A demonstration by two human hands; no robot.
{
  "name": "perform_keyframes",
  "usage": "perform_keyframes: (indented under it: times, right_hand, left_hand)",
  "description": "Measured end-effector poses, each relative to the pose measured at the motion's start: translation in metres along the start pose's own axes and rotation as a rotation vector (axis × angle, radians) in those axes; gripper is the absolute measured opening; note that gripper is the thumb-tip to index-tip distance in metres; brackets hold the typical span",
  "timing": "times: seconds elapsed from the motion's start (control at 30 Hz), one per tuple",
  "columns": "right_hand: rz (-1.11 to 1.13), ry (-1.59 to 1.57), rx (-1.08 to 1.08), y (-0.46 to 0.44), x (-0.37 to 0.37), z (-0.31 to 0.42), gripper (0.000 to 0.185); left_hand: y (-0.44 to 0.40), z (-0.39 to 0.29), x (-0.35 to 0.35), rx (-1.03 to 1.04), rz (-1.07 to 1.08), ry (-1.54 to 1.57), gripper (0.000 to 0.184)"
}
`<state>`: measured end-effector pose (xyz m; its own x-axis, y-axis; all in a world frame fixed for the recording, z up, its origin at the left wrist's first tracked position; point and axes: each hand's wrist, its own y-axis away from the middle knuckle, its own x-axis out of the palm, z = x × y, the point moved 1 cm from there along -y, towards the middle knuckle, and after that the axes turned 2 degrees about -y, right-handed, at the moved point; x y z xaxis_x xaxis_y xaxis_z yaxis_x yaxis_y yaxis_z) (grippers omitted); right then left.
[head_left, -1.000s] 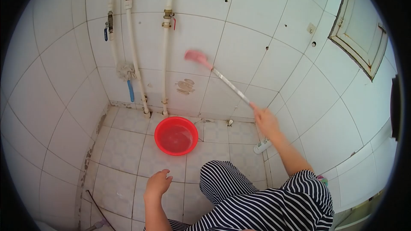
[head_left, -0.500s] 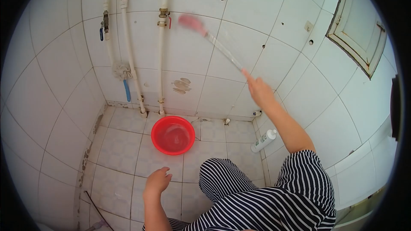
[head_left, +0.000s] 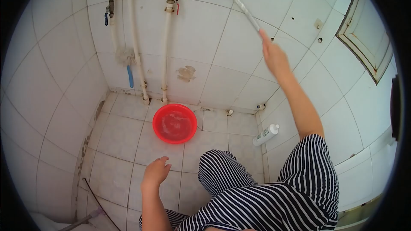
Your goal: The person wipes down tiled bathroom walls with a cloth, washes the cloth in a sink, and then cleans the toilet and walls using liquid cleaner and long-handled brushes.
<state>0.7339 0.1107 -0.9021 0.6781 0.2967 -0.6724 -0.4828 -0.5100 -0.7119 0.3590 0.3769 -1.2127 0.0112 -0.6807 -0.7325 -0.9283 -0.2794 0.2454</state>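
My right hand (head_left: 277,57) is raised at the tiled wall, its fingers wrapped round the end of a long-handled brush (head_left: 242,7). The brush has a pale handle and a pink head, which is blurred and partly cut off at the top edge. Its head is against or close to the wall; I cannot tell which. Low over the floor, my left hand (head_left: 157,170) holds nothing, its fingers loosely bent and apart. In front of it a red basin (head_left: 155,133) with cloudy liquid stands on the floor by the wall.
White pipes (head_left: 167,47) with valves run down the back wall. A blue-handled scrubber (head_left: 130,76) hangs beside them. A white bottle (head_left: 266,134) stands near the right wall. A framed hatch (head_left: 364,30) is at upper right, and a thin dark rod (head_left: 95,196) at lower left.
My right hand has moved the brush higher up the wall. The view has shifted, so the pipes and basin appear higher in the frame. My left hand stays nearly where it was.
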Motion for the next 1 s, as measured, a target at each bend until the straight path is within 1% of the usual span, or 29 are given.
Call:
perform_keyframes:
  times: [0.03, 0.1, 0.17, 0.27, 0.33, 0.4, 0.43, 0.5, 0.53, 0.6, 0.67, 0.7, 0.77, 0.8, 0.87, 0.9, 0.97, 1.0]
  right_hand:
    - [0.087, 0.020, 0.011, 0.028, 0.017, 0.003, 0.052]
    - [0.306, 0.125, -0.047, 0.100, 0.040, 0.011, 0.056]
    - [0.507, 0.096, -0.126, 0.150, 0.049, 0.010, 0.062]
    - [0.548, 0.109, -0.108, 0.161, 0.050, -0.013, 0.062]
    - [0.425, 0.214, -0.061, 0.129, 0.032, -0.015, 0.056]
    - [0.158, 0.158, -0.022, 0.097, 0.023, -0.023, 0.053]
    - [0.166, 0.162, -0.017, 0.087, 0.019, -0.025, 0.053]
    - [0.075, -0.075, 0.170, 0.072, 0.017, -0.026, 0.054]
    - [0.075, -0.077, 0.172, 0.081, 0.024, -0.027, 0.054]
    - [0.195, -0.070, 0.111, 0.124, 0.051, -0.026, 0.051]
    - [0.437, 0.157, 0.077, 0.173, 0.064, -0.023, 0.053]
    - [0.437, 0.158, 0.081, 0.186, 0.066, -0.029, 0.053]
    - [0.561, 0.118, 0.025, 0.200, 0.065, -0.045, 0.055]
    - [0.553, 0.122, 0.031, 0.191, 0.056, -0.049, 0.055]
    - [0.413, 0.183, 0.056, 0.162, 0.033, -0.063, 0.054]
    - [0.404, 0.194, 0.070, 0.148, 0.028, -0.072, 0.054]
    - [0.091, 0.086, 0.115, 0.122, 0.014, -0.089, 0.054]
    - [0.080, 0.099, 0.126, 0.113, 0.007, -0.087, 0.054]
  left_hand:
    - [-0.002, 0.002, 0.002, -0.003, 0.003, 0.002, 0.036]
    - [-0.006, 0.006, 0.008, 0.019, 0.007, -0.030, 0.040]
    - [-0.001, 0.004, 0.006, 0.008, 0.028, -0.026, 0.038]
    - [0.008, 0.004, 0.001, -0.021, 0.042, -0.025, 0.037]
    - [0.010, 0.006, 0.000, -0.037, 0.052, -0.026, 0.037]
    - [0.010, 0.008, 0.000, -0.078, 0.053, -0.029, 0.037]
    - [0.010, 0.006, 0.001, -0.076, 0.063, -0.029, 0.037]
    - [0.008, 0.004, 0.001, -0.079, 0.065, -0.050, 0.037]
    - [0.007, 0.002, 0.002, -0.080, 0.065, -0.053, 0.037]
    - [0.007, -0.003, 0.004, -0.041, 0.069, -0.009, 0.037]
    - [0.006, -0.003, 0.006, -0.035, 0.085, -0.005, 0.037]
    - [0.006, -0.003, 0.006, -0.030, 0.100, 0.004, 0.037]
    - [0.005, 0.003, 0.008, -0.034, 0.109, -0.021, 0.038]
    - [0.003, 0.007, 0.009, -0.040, 0.113, -0.041, 0.038]
    - [0.000, 0.015, 0.011, -0.038, 0.104, -0.052, 0.039]
    - [-0.003, 0.014, 0.012, -0.044, 0.099, -0.058, 0.039]
    - [-0.005, 0.006, 0.009, -0.039, 0.112, -0.065, 0.040]
    - [-0.006, 0.002, 0.007, -0.060, 0.121, -0.065, 0.040]
